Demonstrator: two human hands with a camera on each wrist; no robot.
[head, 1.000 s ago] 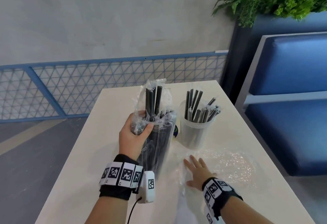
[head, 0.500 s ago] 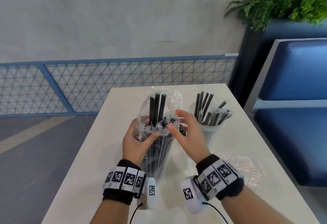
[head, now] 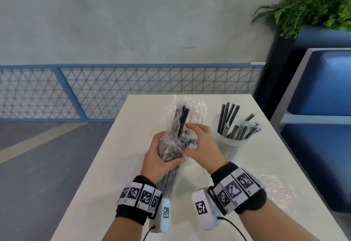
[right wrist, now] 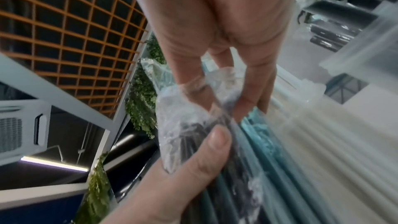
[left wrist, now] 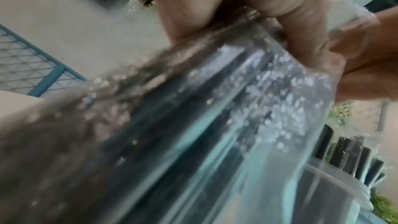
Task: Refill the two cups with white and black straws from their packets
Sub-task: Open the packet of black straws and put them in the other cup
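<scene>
Upright on white bench [head: 117,164]: clear packet of black straws [head: 171,146], beside cup [head: 232,142].
Gripped mid-length by left hand [head: 157,160]; right hand [head: 201,142] pinching plastic near top, straws' long axis roughly vertical.

Straws in packet [head: 182,121]: black, behind clear crinkled plastic, frame centre.
Straws in cup [head: 228,119]: black; the cup [head: 234,146] is translucent white.
Table [head: 121,155]: plain off-white.
Wristbands [head: 139,196]: black with white squares of black pixel markings.
Railing [head: 57,92]: blue frame, diamond mesh.
Bench [head: 321,84]: deep blue.
Plant [head: 311,1]: green.
</scene>
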